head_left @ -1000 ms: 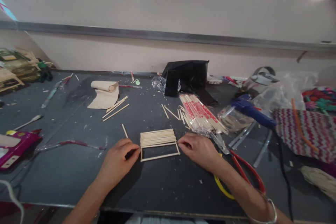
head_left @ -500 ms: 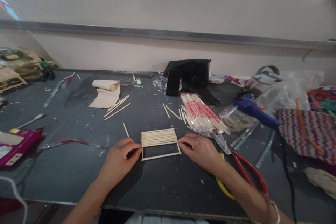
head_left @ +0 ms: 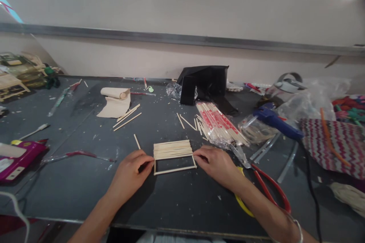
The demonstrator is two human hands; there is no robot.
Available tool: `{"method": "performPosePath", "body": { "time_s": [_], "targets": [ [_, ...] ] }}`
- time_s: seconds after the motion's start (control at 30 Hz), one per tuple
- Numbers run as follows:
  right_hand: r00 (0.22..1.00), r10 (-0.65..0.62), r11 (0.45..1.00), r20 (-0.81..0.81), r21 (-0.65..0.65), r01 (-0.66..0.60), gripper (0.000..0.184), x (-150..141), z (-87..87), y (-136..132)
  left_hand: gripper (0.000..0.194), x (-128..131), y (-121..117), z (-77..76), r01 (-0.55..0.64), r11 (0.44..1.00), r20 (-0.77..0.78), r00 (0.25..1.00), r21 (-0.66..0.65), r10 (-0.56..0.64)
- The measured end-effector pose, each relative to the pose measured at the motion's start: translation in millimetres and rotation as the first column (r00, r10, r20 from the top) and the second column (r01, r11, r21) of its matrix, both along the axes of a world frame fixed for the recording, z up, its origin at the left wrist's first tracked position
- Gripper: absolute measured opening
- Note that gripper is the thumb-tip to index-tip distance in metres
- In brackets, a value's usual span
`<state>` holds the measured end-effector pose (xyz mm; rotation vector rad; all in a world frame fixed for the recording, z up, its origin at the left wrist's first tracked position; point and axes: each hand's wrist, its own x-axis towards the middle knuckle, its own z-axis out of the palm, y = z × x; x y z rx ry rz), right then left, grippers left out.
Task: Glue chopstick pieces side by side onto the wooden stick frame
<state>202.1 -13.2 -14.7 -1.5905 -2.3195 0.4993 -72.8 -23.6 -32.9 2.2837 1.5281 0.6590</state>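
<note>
A small rectangular frame of wooden sticks [head_left: 173, 149] lies flat on the dark table in front of me. Sticks laid side by side cover its far part; the near part is an open gap bounded by one stick. At its left edge, my left hand [head_left: 133, 171] is closed, thumb and fingertips pinched on the side. My right hand [head_left: 215, 165] pinches the right edge in the same way. The exact spots under the fingertips are hidden. Just beyond my left hand, a loose stick [head_left: 137, 141] lies on the table.
Right of the frame lie a bag of wooden sticks [head_left: 219, 123], red-handled pliers [head_left: 270, 186] and a blue glue gun [head_left: 276, 120] with a black cord. A cloth roll [head_left: 115, 100] and several loose sticks [head_left: 127, 117] are at the back left. A magenta device [head_left: 24, 157] sits far left.
</note>
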Motion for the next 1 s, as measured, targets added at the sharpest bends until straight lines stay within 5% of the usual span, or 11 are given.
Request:
{"method": "performPosePath", "body": {
  "time_s": [0.77,1.0],
  "targets": [
    [0.999,-0.032,0.999,-0.038,0.028,0.033,0.019,-1.8,0.1,-0.6,0.018,2.3,-3.3,3.0,-0.016,1.0,0.042,0.999,0.025,0.015],
    [0.937,-0.117,0.989,-0.329,-0.123,0.08,0.016,-1.3,10.1,-1.2,0.015,5.6,-5.5,9.8,-0.004,1.0,0.221,0.975,0.026,-0.002]
  ]
}}
